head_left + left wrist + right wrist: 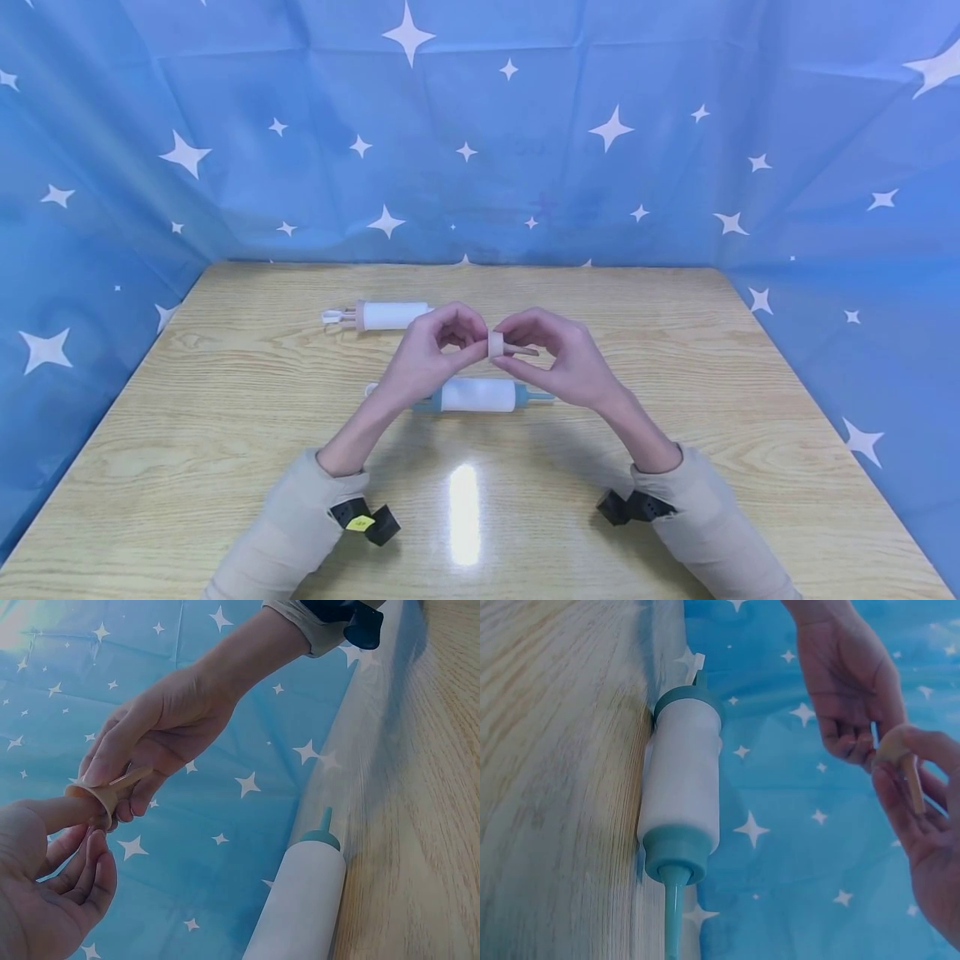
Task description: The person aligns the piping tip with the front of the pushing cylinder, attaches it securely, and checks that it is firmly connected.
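Observation:
Both hands meet over the middle of the table at a beige nozzle cap (496, 344) with a slim tapered spout (913, 787). My left hand (431, 350) pinches the cap's wide, open end, one digit reaching into the opening in the left wrist view. From the spout side, my right hand (558, 354) grips the cap between thumb and fingers. Below the hands lies a white bottle (478, 395) with blue-green end fittings and a thin blue-green nozzle (673, 907). Farther back lies a second white bottle (393, 315) with a beige collar, its right end hidden behind my left hand.
The wooden table (187, 433) has a blue star-patterned cloth (465, 100) hanging behind it and along both sides. A white loop piece (332, 317) sticks out of the back bottle's left end. Dark wrist devices (637, 506) are strapped over light sleeves.

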